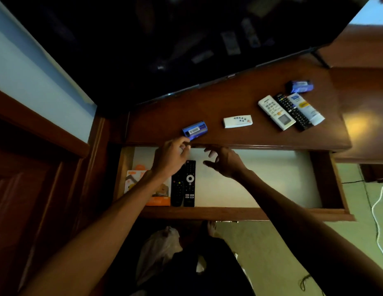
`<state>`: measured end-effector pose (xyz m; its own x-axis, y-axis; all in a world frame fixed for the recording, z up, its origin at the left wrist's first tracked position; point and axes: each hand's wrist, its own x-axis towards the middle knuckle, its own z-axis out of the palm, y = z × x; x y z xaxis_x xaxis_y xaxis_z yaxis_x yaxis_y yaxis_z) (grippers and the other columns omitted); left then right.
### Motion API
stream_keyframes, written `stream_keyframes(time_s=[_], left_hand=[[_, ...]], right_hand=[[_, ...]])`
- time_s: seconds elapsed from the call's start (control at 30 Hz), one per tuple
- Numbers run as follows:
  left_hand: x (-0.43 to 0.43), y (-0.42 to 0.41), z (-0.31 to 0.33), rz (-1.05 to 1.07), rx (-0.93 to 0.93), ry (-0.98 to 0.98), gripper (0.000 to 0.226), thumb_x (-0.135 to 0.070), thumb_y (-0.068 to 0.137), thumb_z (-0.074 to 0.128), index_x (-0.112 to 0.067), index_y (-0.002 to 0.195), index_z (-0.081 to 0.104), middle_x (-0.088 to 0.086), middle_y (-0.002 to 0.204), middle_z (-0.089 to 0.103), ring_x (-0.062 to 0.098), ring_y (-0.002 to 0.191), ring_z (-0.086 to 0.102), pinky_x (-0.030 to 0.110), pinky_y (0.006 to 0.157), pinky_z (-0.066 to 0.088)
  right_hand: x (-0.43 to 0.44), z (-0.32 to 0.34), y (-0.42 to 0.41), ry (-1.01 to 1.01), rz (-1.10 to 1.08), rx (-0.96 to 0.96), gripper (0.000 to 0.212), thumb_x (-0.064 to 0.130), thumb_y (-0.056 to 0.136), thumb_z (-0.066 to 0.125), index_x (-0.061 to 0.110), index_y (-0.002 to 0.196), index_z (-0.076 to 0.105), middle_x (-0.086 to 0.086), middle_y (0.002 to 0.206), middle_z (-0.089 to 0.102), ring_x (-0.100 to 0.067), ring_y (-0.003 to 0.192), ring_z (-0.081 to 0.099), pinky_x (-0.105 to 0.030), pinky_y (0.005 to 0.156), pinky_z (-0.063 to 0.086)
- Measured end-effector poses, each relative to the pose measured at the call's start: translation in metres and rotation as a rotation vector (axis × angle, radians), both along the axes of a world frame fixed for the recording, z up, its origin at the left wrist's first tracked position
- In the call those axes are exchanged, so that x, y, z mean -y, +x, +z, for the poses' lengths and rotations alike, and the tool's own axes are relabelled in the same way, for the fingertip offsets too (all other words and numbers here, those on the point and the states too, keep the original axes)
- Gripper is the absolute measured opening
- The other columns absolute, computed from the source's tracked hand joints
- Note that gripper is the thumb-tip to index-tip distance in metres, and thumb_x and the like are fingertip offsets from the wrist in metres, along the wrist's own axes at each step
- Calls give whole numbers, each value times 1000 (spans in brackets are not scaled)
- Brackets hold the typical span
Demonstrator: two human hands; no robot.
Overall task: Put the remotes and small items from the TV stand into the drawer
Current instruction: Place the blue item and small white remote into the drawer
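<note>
The wooden drawer (233,213) stands pulled out below the TV stand top (229,97). Inside it lie two black remotes (189,184) side by side, next to an orange and white box (158,199). On the stand rest a blue packet (194,130), a small white remote (237,121), a larger white remote (276,112), a black remote (293,112), a white tube (306,108) and a second blue packet (300,86). My left hand (171,155) hovers over the drawer, its fingertips just below the near blue packet. My right hand (225,161) is beside it, fingers spread, holding nothing.
A dark TV screen (164,39) leans over the back of the stand. A wooden door and frame (36,167) fill the left. White and black cables (376,210) run along the floor at the right. A plastic bag (160,246) lies below the drawer.
</note>
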<state>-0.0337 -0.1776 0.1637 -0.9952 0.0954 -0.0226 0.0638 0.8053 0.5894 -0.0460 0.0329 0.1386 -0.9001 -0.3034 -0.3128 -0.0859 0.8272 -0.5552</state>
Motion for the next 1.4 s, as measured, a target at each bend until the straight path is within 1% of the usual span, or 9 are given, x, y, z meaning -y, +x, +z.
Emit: stream_keyframes(time_s=[0.1,0.2,0.4,0.57,0.73,0.87,1.03,1.13,1.4], left_hand=[[-11,-26,9,-12,-19,28,36,-26,94,60,-17,129,56,6,119,58,20,106,55,27,76,48],[-21,-51,5,-69,-23,-100,55,-30,87,69,-20,138,50,7,129,50,27,118,45,39,97,42],[-43,-82,0,-136,167,-261,73,-31,84,73,-32,147,37,5,138,47,28,125,41,43,104,29],[-55,-88,-5,-68,184,-216,63,-14,85,71,-26,142,47,8,132,50,27,122,44,36,101,36],[-59,-74,-5,30,161,-18,61,-14,84,73,-20,141,49,8,128,48,23,117,48,25,93,39],[-61,-42,2,100,88,57,62,-22,81,78,-21,137,52,4,118,53,18,102,56,29,86,51],[-61,9,-7,49,86,32,62,-23,81,77,-20,138,52,3,120,56,14,100,59,26,85,53],[-63,32,-25,53,126,35,60,-24,81,77,-18,137,53,4,128,56,16,104,60,25,87,51],[-87,46,-80,74,315,15,56,-30,81,76,-16,132,57,11,125,60,26,107,60,37,92,51]], right_hand=[[-23,27,-20,9,-82,-99,37,45,77,70,31,110,62,6,100,73,-22,88,70,-35,73,56],[-43,44,-39,59,-151,-141,42,35,78,68,29,119,59,-4,111,70,-33,99,65,-40,78,52],[-69,38,-93,242,-27,-142,76,20,82,71,16,147,33,-19,146,38,-40,131,39,-51,99,45],[-72,21,-122,336,159,-91,73,23,90,64,19,152,25,-17,158,26,-38,145,26,-52,114,32],[-79,11,-117,365,237,-136,58,30,94,58,24,148,35,-12,151,40,-34,139,36,-52,112,32],[-86,15,-93,252,256,-160,57,36,90,62,28,143,42,-9,140,51,-33,128,47,-47,101,40],[-85,13,-51,64,277,-160,53,38,90,62,29,140,47,-3,135,56,-29,114,60,-38,86,50],[-87,4,-24,55,297,-151,54,41,89,63,31,139,45,-3,137,57,-30,111,62,-45,84,55],[-103,-53,42,132,50,21,65,41,87,65,27,144,38,-12,122,63,-34,104,64,-43,81,54]])
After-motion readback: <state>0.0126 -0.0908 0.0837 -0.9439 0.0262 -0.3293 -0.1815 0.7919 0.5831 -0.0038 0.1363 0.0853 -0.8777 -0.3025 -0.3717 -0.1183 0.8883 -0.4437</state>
